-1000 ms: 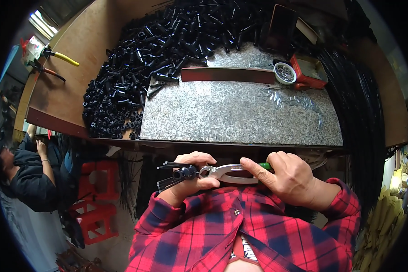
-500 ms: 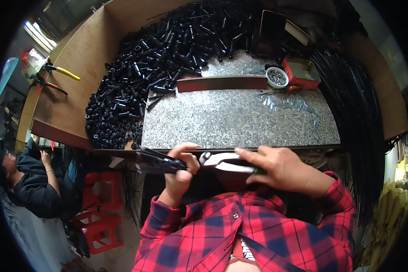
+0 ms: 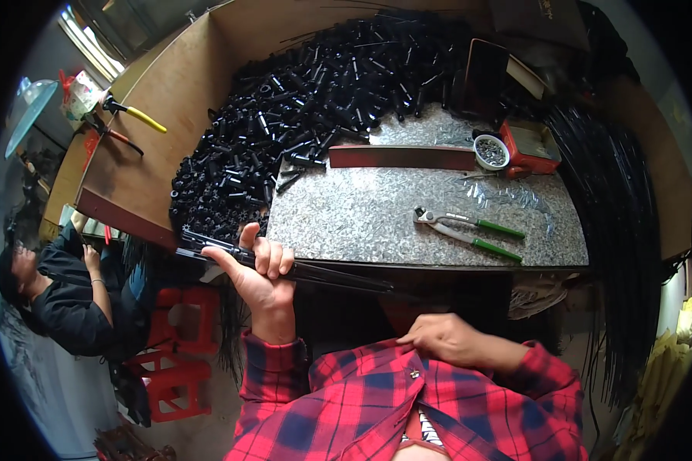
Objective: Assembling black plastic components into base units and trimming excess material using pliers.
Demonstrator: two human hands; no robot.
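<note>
My left hand (image 3: 265, 273) is closed around a bundle of thin black rods (image 3: 334, 276), gripped near their left end, where thicker black pieces stick out. The rods run to the right, just below the board's front edge. At my shirt front is my right hand (image 3: 446, 338), its fingers drawn together; whatever they pinch, if anything, is hidden. End-cutting nippers (image 3: 446, 225) with green handles lie on the speckled stone board (image 3: 346, 223), jaws toward the left.
A large heap of short black tubular pieces (image 3: 307, 100) fills the back left. A red-brown bar (image 3: 400, 157), a white cup of small metal bits (image 3: 490, 152) and a red box (image 3: 530, 150) stand behind. Long black rods (image 3: 607, 177) lie right. Another person (image 3: 77, 284) sits left.
The nippers have left my right hand and now lie on the board. My right hand has drawn back toward my shirt. My left hand, with the bundle, has turned and shifted left.
</note>
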